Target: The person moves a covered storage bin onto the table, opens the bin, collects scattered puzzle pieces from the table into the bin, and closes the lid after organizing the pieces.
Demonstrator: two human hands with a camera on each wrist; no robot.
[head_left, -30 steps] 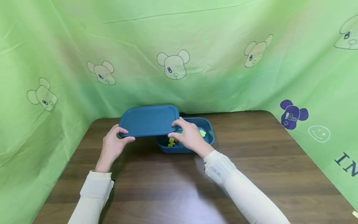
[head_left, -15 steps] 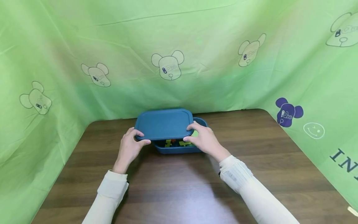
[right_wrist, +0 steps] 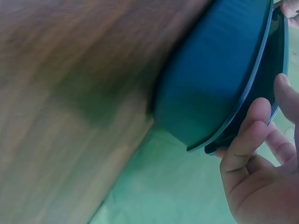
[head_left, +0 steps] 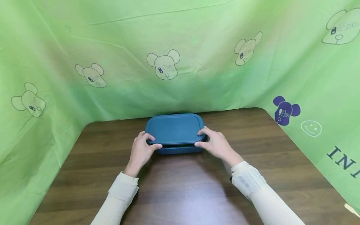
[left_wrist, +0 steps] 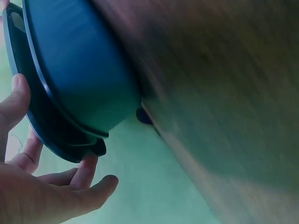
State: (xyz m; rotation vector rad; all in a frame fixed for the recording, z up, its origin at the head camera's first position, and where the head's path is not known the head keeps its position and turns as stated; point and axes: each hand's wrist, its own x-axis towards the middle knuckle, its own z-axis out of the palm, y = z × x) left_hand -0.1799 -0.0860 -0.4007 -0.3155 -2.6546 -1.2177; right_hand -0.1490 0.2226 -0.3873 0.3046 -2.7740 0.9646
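Note:
A blue lid (head_left: 175,128) hovers just over a blue rectangular box (head_left: 180,150), its front edge a little above the box rim. My left hand (head_left: 140,152) pinches the lid's near left corner between thumb and fingers. At the near right corner my right hand (head_left: 218,145) grips it the same way. Both wrist views show a dark gap between the lid (left_wrist: 46,126) and the box wall (right_wrist: 210,70). The box's contents are almost wholly hidden under the lid.
The box stands on a brown wooden table (head_left: 180,190), close to its back edge. A green cloth (head_left: 208,84) with printed bear heads hangs behind and at both sides. A small pale object (head_left: 351,210) lies at the right table edge.
Both hands have carried the lid to the right and lowered it over the box. The colourful pieces seen inside the box earlier are now covered.

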